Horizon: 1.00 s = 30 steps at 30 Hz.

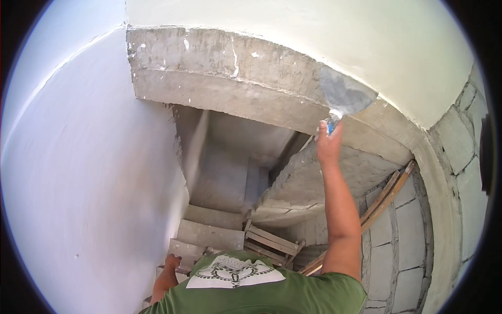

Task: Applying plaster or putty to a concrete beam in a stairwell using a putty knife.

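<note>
My right hand (pixel 328 144) grips the blue handle of a wide putty knife (pixel 345 91), its white-smeared metal blade lying at the upper edge of a bare concrete beam (pixel 219 55), where pale plaster (pixel 314 23) meets it. Down at the lower left, my left hand (pixel 172 261) is beside the white wall (pixel 89 183), over the concrete steps. Its fingers are curled, and what they hold, if anything, is too small to make out.
Concrete steps (pixel 208 230) descend into an opening (pixel 232 152) below the beam. A wooden slatted frame (pixel 272 243) stands beside them, and long timber boards (pixel 387 196) lean along the block wall (pixel 408 240) at the right. A rough concrete slope (pixel 308 183) borders the opening.
</note>
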### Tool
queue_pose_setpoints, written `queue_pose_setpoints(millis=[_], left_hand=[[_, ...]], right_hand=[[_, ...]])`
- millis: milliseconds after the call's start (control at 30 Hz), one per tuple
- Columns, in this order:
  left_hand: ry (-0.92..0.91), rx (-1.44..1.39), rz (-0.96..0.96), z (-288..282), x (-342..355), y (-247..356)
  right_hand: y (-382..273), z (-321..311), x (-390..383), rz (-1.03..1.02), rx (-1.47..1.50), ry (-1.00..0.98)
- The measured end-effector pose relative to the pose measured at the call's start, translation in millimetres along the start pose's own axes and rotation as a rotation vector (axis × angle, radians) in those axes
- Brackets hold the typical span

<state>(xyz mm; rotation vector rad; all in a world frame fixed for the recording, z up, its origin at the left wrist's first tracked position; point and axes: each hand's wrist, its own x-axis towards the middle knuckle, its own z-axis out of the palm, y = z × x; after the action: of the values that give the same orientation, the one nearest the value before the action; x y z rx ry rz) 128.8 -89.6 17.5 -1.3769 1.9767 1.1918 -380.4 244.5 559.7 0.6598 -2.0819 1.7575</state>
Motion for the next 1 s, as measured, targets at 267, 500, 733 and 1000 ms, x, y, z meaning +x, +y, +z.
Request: queue_pose_setpoints(millis=[267,500,733,1000], left_hand=[[0.042,0.032,0.096,37.6,-29.3,58.4],[0.032,0.174,0.331,75.5,-12.6,69.0],[0.082,0.095,0.054,64.4,-46.9,39.6],[0.073,0.099,0.008,71.5,-64.0,28.4]], right_hand=[[-8.7,27.9,-23.9,-0.331,-0.273,0.061],[-15.9,-11.2,26.5,-0.389,-0.714,-0.322],[-67.0,-30.8,79.1,-0.403,-0.965,-0.512],[-75.8,-33.1,88.5,-0.388,-0.977,-0.532]])
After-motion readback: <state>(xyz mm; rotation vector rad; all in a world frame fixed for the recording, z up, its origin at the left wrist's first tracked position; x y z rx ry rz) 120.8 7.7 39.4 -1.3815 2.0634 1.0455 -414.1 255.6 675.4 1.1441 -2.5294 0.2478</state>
